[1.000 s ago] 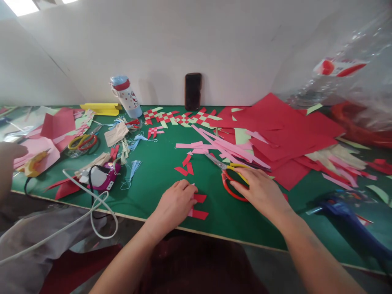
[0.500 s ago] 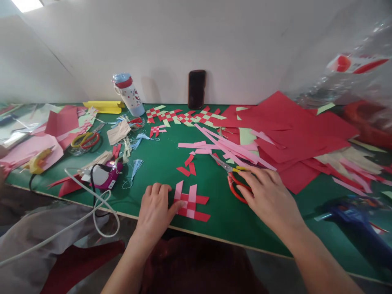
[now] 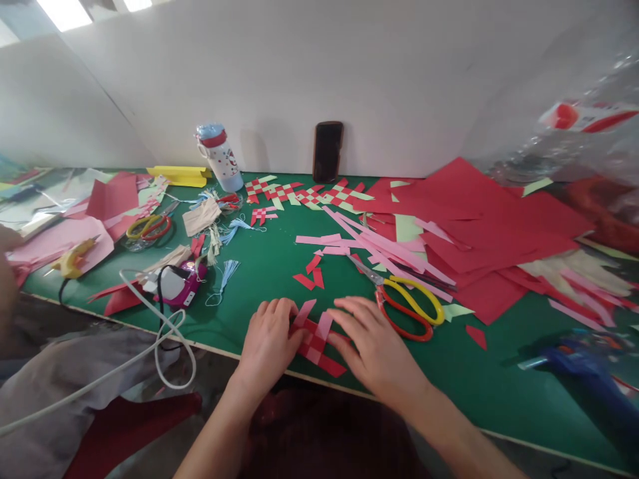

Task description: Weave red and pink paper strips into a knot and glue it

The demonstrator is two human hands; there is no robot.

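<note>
Near the table's front edge lies a small checked piece of woven paper strips (image 3: 314, 347), red and pink, with loose strip ends sticking out. My left hand (image 3: 271, 336) holds its left side, thumb over the weave and the other fingers curled. From the right, my right hand (image 3: 374, 346) has thumb and forefinger at the piece's right-hand strip ends, partly hiding them. Scissors (image 3: 409, 306) with one red and one yellow handle lie beyond my right hand, blades slightly apart. Several red paper offcuts (image 3: 310, 274) and pink paper strips (image 3: 369, 239) are scattered farther back.
Red paper sheets (image 3: 489, 233) cover the back right. A blue glue gun (image 3: 574, 366) sits at the right. A phone (image 3: 328, 152) and a bottle (image 3: 222, 159) stand by the wall. Tassels (image 3: 227, 276), a purple device (image 3: 187, 286) and a white cable (image 3: 167, 319) are left.
My right hand has let go of the scissors, which now lie on the table, and has moved left to the woven paper piece. That piece has been turned slightly.
</note>
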